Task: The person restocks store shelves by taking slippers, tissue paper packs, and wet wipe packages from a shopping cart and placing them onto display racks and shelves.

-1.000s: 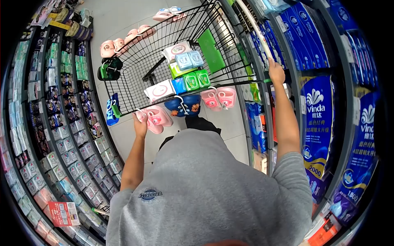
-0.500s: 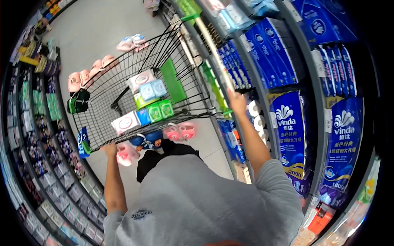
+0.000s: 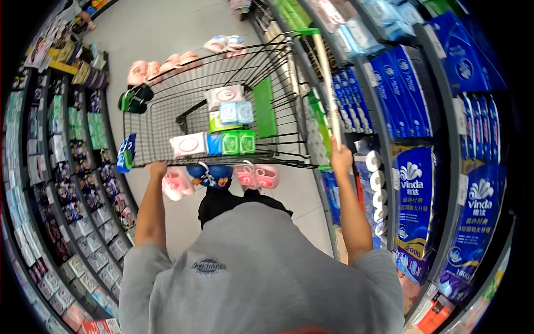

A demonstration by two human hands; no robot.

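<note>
A black wire shopping cart (image 3: pixel 167 114) with green corners stands before me. My left hand (image 3: pixel 157 168) is closed on its near rim, by the left corner. At the right end my right hand (image 3: pixel 340 157) grips the cart's pale handle bar (image 3: pixel 325 78). Inside the cart lie white packs (image 3: pixel 189 145), a light blue pack (image 3: pixel 236 113) and green packs (image 3: pixel 238 142). Pink shoes (image 3: pixel 257 175) and dark blue shoes (image 3: pixel 210 176) hang outside the near side; more pink shoes (image 3: pixel 146 72) and dark green shoes (image 3: pixel 136 98) hang at the far side and left corner.
Shelves of small packs (image 3: pixel 83 217) line the left. On the right, shelves hold blue Vinda packs (image 3: pixel 413 200) and tissue packs (image 3: pixel 400 92). Grey tiled floor (image 3: pixel 161 28) runs beyond the cart. Part of a person (image 3: pixel 86 21) shows at the top left.
The view swung right and then partly back, shifting the cart and shelves in the frame. Both hands have stayed on the cart, and its packs remain inside.
</note>
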